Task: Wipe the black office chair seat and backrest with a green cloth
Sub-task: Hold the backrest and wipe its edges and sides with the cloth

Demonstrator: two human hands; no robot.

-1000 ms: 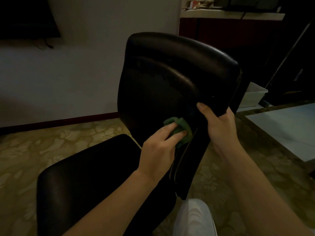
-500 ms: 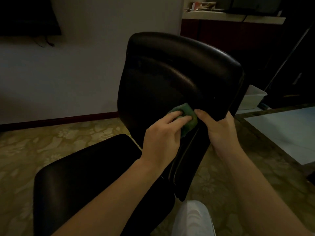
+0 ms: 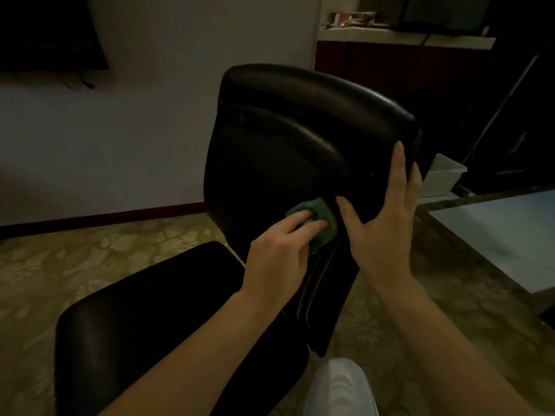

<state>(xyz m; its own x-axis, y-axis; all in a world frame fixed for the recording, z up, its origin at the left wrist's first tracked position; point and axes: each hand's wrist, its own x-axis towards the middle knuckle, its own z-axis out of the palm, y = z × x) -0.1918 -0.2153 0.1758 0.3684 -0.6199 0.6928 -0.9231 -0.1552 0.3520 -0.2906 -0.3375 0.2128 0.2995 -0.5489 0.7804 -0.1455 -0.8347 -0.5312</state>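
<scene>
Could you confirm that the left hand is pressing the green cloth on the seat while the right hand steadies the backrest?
Not the seat: the head view shows the left hand pressing the cloth on the backrest; the right hand steadies the backrest.

We counted one black office chair, one green cloth, two hands, namely the left hand and the right hand, one white tub and one dark wall screen.
</scene>
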